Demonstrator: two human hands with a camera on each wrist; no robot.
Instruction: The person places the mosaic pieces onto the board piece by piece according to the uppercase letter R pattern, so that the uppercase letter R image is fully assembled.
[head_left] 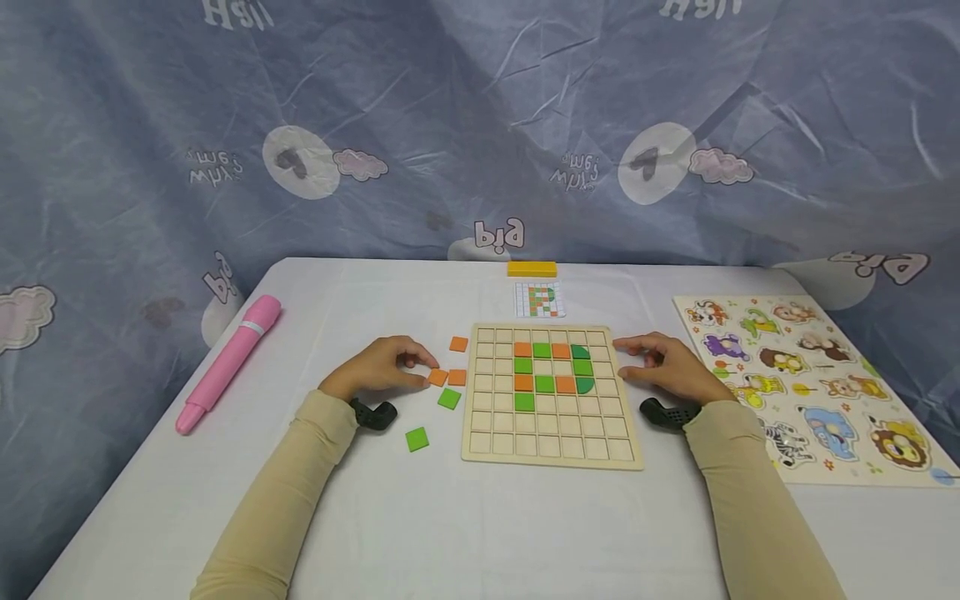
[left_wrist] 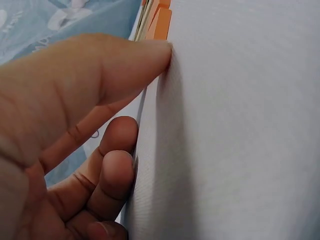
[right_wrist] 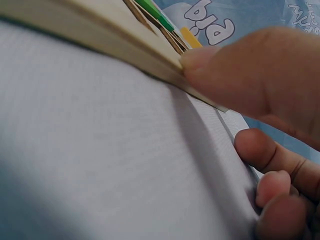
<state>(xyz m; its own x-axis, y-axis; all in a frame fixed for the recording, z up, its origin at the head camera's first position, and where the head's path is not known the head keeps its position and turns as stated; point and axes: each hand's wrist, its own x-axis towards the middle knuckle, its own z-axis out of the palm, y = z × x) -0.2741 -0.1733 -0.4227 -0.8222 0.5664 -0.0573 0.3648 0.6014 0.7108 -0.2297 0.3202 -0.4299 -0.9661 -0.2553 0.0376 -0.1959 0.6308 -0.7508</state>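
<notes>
My left hand [head_left: 386,364] pinches an orange square tile [head_left: 438,378] between thumb and index finger, left of the wooden grid board [head_left: 551,462]. In the left wrist view the thumb tip overlaps the orange tile [left_wrist: 161,25]; the other fingers curl loosely below. Beside it lie two more orange tiles, one near [head_left: 457,377] and one farther back [head_left: 458,343], and two green tiles, one close [head_left: 449,398] and one nearer the front [head_left: 417,439]. Orange and green pieces fill some board cells. My right hand [head_left: 663,364] touches the board's right edge with thumb and index fingertips.
Behind the board lie a pattern card [head_left: 539,300] showing a coloured design and a yellow bar [head_left: 532,269]. A pink stick-shaped object [head_left: 228,367] lies along the table's left side. On the right is an animal puzzle board [head_left: 810,392], partly under the right forearm.
</notes>
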